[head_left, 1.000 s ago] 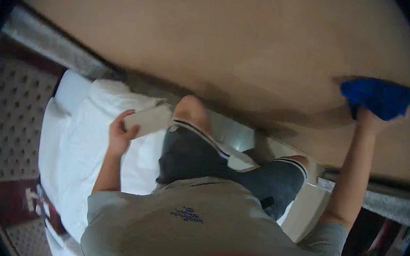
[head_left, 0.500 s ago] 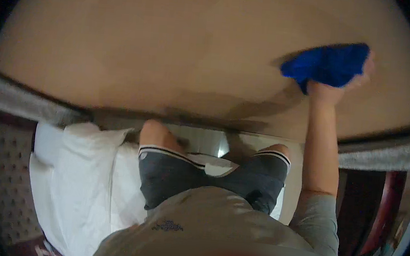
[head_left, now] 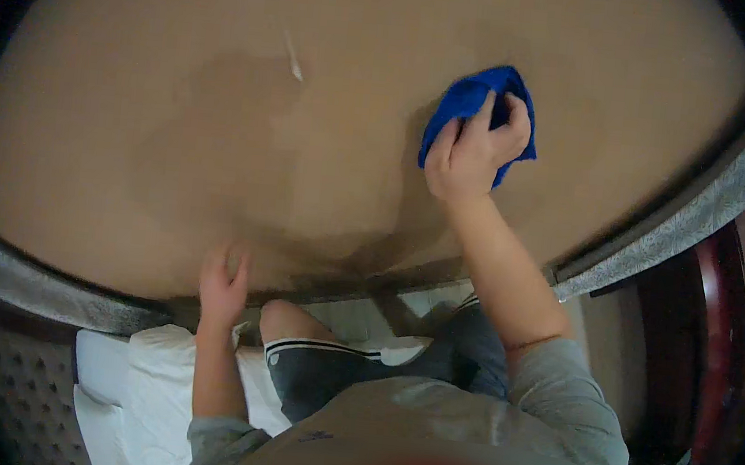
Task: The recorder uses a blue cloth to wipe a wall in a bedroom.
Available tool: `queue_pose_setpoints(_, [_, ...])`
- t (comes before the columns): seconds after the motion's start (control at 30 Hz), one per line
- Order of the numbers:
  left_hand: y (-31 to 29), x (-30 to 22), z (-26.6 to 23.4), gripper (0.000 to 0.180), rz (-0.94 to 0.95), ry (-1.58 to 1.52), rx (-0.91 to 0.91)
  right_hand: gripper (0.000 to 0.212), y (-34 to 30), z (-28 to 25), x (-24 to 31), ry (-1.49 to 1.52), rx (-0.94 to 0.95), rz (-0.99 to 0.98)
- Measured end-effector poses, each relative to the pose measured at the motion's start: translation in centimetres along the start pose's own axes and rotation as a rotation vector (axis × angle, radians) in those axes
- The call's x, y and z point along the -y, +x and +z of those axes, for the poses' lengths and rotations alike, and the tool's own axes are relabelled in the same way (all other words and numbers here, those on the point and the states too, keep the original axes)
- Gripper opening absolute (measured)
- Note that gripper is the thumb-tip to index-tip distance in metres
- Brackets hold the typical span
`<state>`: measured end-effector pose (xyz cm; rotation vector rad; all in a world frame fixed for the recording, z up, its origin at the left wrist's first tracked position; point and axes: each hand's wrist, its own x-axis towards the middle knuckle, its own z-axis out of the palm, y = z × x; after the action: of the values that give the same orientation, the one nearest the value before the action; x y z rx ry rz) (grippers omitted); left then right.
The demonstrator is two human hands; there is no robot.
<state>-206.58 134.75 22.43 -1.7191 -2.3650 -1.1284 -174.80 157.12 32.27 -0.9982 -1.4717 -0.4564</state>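
Observation:
My right hand (head_left: 473, 148) presses a bunched blue cloth (head_left: 470, 108) flat against a tan wall (head_left: 223, 113), arm stretched upward. My left hand (head_left: 224, 283) rests low on the same wall near its lower edge, fingers apart and holding nothing. My knees in dark shorts with white stripes (head_left: 325, 366) lean toward the wall, above white pillows (head_left: 156, 373).
A patterned grey trim band (head_left: 693, 216) runs along the wall's edge on both sides. A padded headboard (head_left: 5, 378) lies at lower left, dark red wooden furniture (head_left: 716, 351) at the right. A small pale mark (head_left: 293, 57) shows on the wall.
My right hand slid the blue cloth leftward across the wall. My left hand rose from the bedding and now touches the wall. The view swung more toward the wall.

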Motion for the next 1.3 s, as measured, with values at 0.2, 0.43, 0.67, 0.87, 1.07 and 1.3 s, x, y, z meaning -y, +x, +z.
queue_pose_setpoints(0.2, [10.3,-15.4,0.4,0.055,0.554,0.075,-0.486,0.053,1.8,-1.8,-3.0,-0.259,0.165,-0.195])
queue_pose_setpoints(0.43, [14.3,-14.2,4.9,0.064,0.514,0.3,-0.828,0.055,4.4,0.1,-4.5,-0.143,-0.097,-0.059])
queue_pose_setpoints(0.67, [13.8,-13.9,4.5,0.069,0.504,0.347,-0.841,0.047,1.0,1.3,6.1,0.032,0.183,-0.376])
queue_pose_setpoints(0.87, [13.2,-14.6,4.7,0.069,0.509,0.4,-0.846,0.057,3.8,-0.1,-0.5,0.02,0.032,-0.027])
queue_pose_setpoints(1.07, [13.2,-17.5,6.0,0.067,0.361,0.195,-0.914,0.052,1.4,1.4,5.2,-0.051,0.128,-0.118])
queue_pose_setpoints(1.3, [13.2,-16.7,5.9,0.07,0.38,0.278,-0.877,0.062,2.8,0.8,-2.8,-0.019,-0.078,-0.053])
